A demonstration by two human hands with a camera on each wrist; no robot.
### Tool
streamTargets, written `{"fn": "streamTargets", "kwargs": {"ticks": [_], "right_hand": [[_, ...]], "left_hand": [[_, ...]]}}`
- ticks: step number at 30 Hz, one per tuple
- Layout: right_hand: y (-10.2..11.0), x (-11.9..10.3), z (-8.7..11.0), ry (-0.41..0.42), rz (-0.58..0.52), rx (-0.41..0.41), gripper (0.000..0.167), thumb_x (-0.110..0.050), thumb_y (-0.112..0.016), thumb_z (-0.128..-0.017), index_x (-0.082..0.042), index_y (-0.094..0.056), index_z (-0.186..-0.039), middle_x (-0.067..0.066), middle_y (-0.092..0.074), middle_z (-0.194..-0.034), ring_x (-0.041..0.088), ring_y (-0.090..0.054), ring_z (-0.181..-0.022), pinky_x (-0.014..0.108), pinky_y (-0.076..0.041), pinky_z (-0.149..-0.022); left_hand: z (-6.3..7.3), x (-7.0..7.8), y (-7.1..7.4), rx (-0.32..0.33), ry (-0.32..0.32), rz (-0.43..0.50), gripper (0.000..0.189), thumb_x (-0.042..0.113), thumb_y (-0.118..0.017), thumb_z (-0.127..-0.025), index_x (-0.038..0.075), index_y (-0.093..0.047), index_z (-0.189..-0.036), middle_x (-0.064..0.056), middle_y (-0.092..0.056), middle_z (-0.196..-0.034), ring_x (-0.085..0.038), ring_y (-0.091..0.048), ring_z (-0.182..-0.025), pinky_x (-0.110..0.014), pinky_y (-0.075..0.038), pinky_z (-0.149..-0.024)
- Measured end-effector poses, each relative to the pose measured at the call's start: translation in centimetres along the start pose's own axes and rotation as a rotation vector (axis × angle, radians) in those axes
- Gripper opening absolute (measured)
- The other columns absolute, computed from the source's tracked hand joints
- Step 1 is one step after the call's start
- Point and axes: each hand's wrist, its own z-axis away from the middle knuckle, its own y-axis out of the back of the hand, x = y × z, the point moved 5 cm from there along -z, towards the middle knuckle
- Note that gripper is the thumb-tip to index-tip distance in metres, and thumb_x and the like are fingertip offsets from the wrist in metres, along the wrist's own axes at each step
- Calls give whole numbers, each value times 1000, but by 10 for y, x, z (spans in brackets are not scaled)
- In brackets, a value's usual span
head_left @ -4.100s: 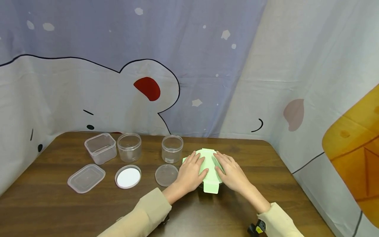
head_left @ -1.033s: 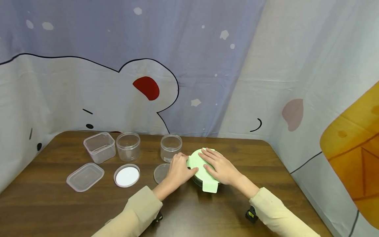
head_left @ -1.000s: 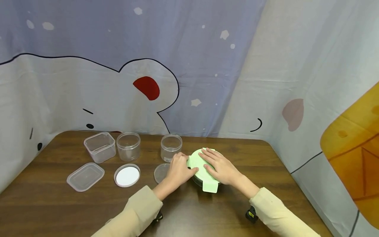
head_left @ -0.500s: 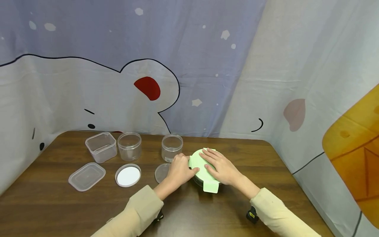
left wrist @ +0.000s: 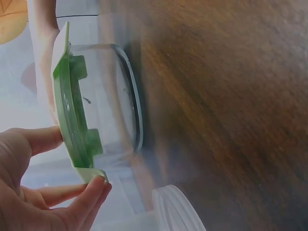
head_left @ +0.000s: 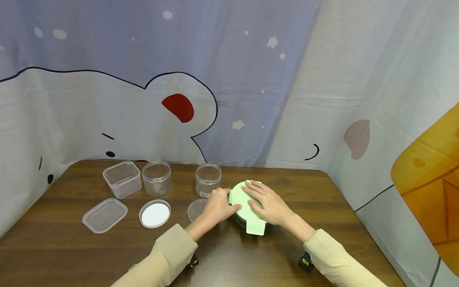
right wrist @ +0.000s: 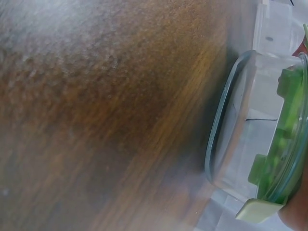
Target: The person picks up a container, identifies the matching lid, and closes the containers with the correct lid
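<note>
L hand [head_left: 218, 206] is pinching the green lid [head_left: 245, 212] by a side flap; R hand [head_left: 268, 202] is lying flat on top. Lid's sitting on a glass bowl [left wrist: 108, 103], just R of frame ctr on the tabletop [head_left: 247, 263]. 3 clear tubs [head_left: 156, 184] are standing L of ctr.

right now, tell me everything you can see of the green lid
The green lid is round and looks like plastic, with flaps at its edge. It lies on a clear, glass-looking bowl. The near flap juts outward from the bowl's wall. The left hand pinches it at the left flap; the right hand lies across its top.
</note>
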Motion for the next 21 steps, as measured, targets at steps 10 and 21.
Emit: {"fn": "streamTargets", "kwargs": {"ticks": [10, 21], "right_hand": [[-3, 0, -1, -31, -39, -9, 47, -33, -49, -98, -18, -47, -143, 5, -44, -150, 25, -36, -141, 46, -30, -114], [-1, 1, 0, -63, -85, 6, 47, -35, -51, -97, -20, -48, -142, 2, -44, -149, 24, -37, -141, 49, -31, -113]], "left_hand": [[-1, 4, 6, -28, 29, 4, 43, 25, -82, -72, -6, -68, -99, -17, -71, -90, -25, -67, -78, -35, -53, -65], [0, 5, 6, -45, 101, 73, 50, 25, -83, -72, -7, -67, -108, -18, -73, -95, -29, -69, -81, -36, -54, -66]]}}
